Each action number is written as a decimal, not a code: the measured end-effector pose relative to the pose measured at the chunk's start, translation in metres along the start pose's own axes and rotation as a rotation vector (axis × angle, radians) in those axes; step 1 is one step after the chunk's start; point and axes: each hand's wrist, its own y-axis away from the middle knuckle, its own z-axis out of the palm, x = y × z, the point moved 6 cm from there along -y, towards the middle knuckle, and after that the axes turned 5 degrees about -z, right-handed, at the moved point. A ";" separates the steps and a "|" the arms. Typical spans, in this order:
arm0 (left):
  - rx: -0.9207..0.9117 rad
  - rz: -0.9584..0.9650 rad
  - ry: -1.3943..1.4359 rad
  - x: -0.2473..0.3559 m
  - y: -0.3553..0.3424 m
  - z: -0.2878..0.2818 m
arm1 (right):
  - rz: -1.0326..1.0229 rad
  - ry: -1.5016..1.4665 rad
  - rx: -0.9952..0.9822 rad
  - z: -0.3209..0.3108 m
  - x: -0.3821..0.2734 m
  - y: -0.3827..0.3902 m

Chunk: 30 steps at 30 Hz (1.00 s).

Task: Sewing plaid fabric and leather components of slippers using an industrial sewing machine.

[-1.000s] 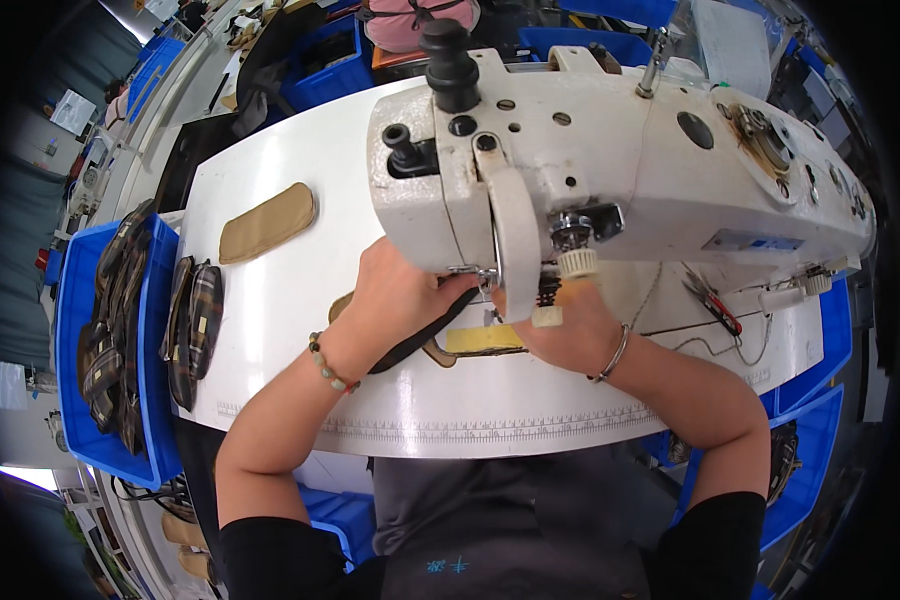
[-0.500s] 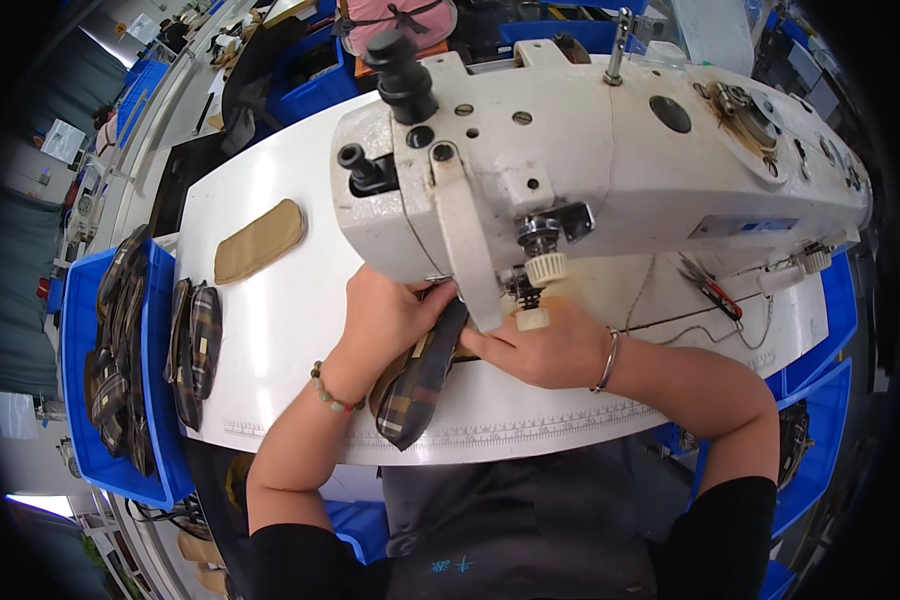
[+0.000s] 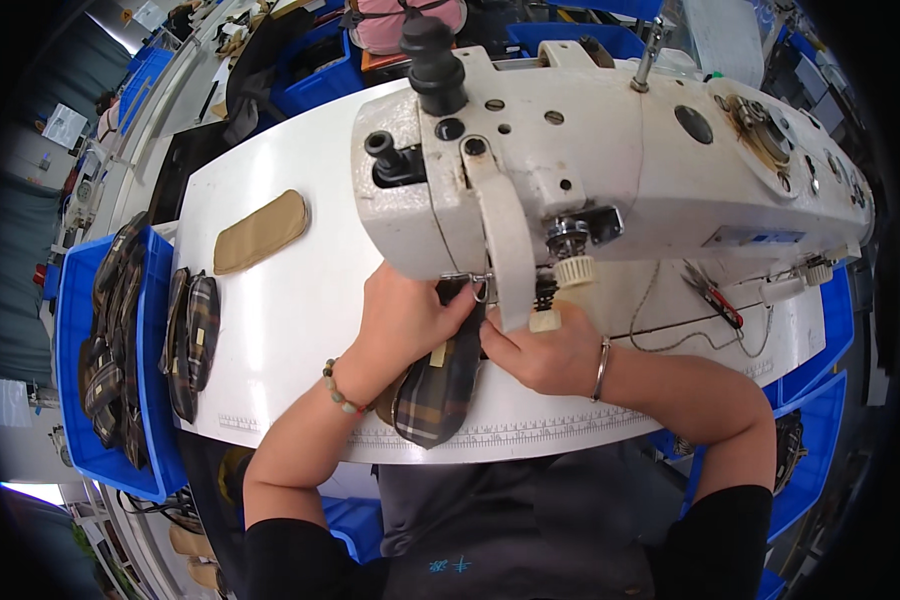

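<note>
A dark plaid fabric piece [image 3: 440, 385] lies lengthwise on the white table [image 3: 300, 300], its far end under the head of a white sewing machine [image 3: 610, 160]. My left hand [image 3: 402, 322] presses on its left side near the needle. From the right, my right hand [image 3: 542, 352] pinches the piece's edge just below the machine's front. The needle area itself is hidden by the machine head.
A tan padded piece [image 3: 260, 232] lies at the table's far left. Plaid pieces [image 3: 192, 340] hang at the left edge. A blue bin [image 3: 90, 340] beside it holds several more. Small snips [image 3: 712, 295] rest under the machine's right side. More blue bins stand behind.
The plaid piece has swung from lying across under my hands to pointing toward me, and both hands have shifted with it toward the needle.
</note>
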 end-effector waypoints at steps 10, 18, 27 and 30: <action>0.016 0.050 0.063 -0.001 -0.006 -0.006 | 0.021 -0.195 -0.054 0.011 -0.009 0.001; -0.049 -0.061 -0.029 -0.001 -0.001 -0.006 | 0.088 -0.214 -0.151 0.004 -0.009 -0.004; -0.096 0.403 -0.226 0.023 0.017 -0.006 | 0.089 -0.218 -0.152 0.002 -0.011 -0.002; -0.151 0.377 -0.276 0.025 0.018 -0.006 | 0.083 -0.232 -0.179 0.004 -0.011 0.001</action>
